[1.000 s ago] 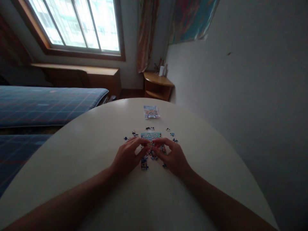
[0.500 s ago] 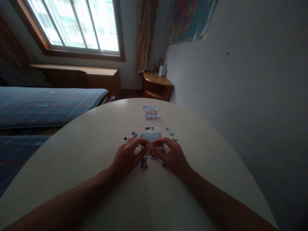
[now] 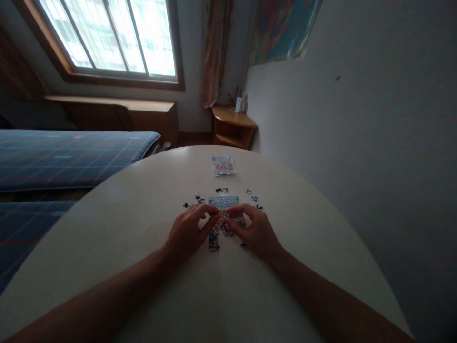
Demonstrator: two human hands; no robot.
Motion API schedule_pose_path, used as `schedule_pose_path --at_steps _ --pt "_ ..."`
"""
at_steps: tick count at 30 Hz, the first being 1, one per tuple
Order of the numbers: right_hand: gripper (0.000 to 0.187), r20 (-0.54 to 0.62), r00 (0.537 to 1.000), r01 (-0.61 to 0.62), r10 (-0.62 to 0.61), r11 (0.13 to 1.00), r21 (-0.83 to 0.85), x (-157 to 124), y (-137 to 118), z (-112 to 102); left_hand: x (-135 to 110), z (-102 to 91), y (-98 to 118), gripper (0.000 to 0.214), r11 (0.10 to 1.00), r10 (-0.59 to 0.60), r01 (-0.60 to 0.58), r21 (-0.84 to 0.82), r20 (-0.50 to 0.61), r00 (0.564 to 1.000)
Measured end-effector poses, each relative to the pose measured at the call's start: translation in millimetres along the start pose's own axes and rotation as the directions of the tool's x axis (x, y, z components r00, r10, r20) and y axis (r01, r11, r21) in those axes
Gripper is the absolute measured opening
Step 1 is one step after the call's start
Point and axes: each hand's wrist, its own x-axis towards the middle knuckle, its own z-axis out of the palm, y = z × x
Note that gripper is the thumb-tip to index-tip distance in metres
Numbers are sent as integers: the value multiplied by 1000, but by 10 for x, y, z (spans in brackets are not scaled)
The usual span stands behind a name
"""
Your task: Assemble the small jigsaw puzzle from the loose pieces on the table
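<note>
A partly joined jigsaw puzzle point(image 3: 224, 202) in blue and white lies on the round white table point(image 3: 143, 228). My left hand point(image 3: 189, 232) and my right hand point(image 3: 255, 231) rest on the table on either side of it. Their fingertips meet over the puzzle's middle, curled in a pinch on a small piece point(image 3: 223, 215) that I can barely make out. Loose puzzle pieces point(image 3: 214, 243) lie between the hands, and others point(image 3: 254, 197) are scattered left and right of the puzzle.
A small printed picture card point(image 3: 223, 166) lies further back on the table. A grey wall stands close on the right. A bed with a blue checked cover point(image 3: 64, 155) is at the left, a wooden corner shelf point(image 3: 233, 126) behind.
Both hands stay pinched over the puzzle; the fingertips have shifted only slightly. The view has drifted a little.
</note>
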Motion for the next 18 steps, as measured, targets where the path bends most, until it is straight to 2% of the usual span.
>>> schedule_pose_path --at_steps 10,18 --pt "16 5 1000 19 -19 1000 3 2 -5 -3 4 -3 -4 9 999 36 -35 -27 40 999" --pt "17 26 994 104 -104 995 -9 13 9 9 4 -16 -20 9 999 34 -32 -28 55 998"
